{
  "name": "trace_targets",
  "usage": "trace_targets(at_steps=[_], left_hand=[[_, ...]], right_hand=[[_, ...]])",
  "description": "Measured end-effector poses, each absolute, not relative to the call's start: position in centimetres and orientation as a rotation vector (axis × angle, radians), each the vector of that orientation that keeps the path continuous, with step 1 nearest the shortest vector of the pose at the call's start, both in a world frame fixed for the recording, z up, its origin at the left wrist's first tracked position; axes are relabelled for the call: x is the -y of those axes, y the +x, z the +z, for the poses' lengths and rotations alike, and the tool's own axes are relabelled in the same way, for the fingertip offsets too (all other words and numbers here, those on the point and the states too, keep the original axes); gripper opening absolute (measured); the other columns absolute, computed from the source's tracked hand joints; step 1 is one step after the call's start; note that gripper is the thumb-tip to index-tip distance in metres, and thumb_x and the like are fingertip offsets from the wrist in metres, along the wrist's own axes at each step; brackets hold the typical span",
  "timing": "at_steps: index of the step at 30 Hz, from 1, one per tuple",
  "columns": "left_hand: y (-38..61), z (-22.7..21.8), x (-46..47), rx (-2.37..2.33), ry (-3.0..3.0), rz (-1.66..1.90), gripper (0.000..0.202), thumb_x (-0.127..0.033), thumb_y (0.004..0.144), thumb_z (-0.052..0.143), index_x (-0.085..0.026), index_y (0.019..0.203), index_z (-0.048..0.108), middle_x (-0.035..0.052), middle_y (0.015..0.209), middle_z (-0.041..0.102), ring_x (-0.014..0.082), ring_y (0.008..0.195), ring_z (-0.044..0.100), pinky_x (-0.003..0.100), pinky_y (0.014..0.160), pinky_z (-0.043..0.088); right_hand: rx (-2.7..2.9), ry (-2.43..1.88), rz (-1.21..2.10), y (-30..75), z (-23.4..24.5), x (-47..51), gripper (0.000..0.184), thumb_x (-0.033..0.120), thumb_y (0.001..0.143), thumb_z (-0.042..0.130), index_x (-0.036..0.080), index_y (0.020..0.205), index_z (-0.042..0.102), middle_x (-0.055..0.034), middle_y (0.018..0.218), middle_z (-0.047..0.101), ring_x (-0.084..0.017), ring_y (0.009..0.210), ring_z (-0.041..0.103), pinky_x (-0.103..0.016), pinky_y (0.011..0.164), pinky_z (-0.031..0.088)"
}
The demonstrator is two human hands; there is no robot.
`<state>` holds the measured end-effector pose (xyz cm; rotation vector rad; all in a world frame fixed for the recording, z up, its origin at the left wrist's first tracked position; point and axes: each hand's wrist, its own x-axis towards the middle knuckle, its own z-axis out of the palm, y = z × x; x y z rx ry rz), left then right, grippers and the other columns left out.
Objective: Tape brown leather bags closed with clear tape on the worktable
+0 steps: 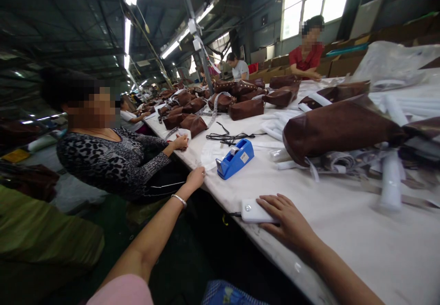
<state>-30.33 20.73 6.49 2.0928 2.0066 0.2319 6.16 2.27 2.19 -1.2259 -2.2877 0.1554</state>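
Note:
My left hand (pixel 195 178), a bangle at its wrist, is at the table's near edge with its fingers closed. White paper pieces (pixel 210 155) lie right by its fingertips; what it pinches, if anything, is too small to make out. Flat on the table, my right hand (pixel 285 215) rests with stretched fingers partly over a white box-shaped device (pixel 256 211), which looks like a power bank with a black cable at its left end. Between and beyond my hands stands a blue tape dispenser (pixel 235 159). Black straps (pixel 230 136) lie behind it.
A large brown leather bag (pixel 340 124) lies at the right on white rolls (pixel 392 181) and clear plastic. Many brown bags (pixel 245 109) fill the table's far part. A co-worker in a leopard-print top (pixel 103 158) sits close on the left, hands at the table edge. Others work farther back.

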Motion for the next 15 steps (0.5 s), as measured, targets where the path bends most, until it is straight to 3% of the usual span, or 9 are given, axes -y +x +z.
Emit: trace_targets(at_steps=[6, 15], left_hand=[[-30.8, 6.4, -21.6, -1.989, 1.831, 0.28, 0.032, -0.04, 0.095, 0.06, -0.015, 0.115, 0.062, 0.0065, 0.108, 0.066, 0.0177, 0.089, 0.066, 0.036, 0.077, 0.058], [-30.1, 4.2, -20.9, -1.918, 1.773, 0.595, 0.03, -0.039, 0.095, 0.061, -0.014, 0.111, 0.063, 0.0056, 0.105, 0.067, 0.0175, 0.088, 0.066, 0.036, 0.077, 0.058]], right_hand=[[2.271, -1.2, 0.16, 6.2, 1.9, -2.4, 0.062, 0.042, 0.089, 0.068, 0.031, 0.146, 0.046, -0.0105, 0.141, 0.057, -0.032, 0.127, 0.054, -0.059, 0.111, 0.037], [2.275, -1.202, 0.179, 6.1, 2.1, -2.3, 0.061, 0.041, 0.09, 0.066, 0.031, 0.147, 0.045, -0.0106, 0.142, 0.056, -0.031, 0.128, 0.053, -0.059, 0.112, 0.035]])
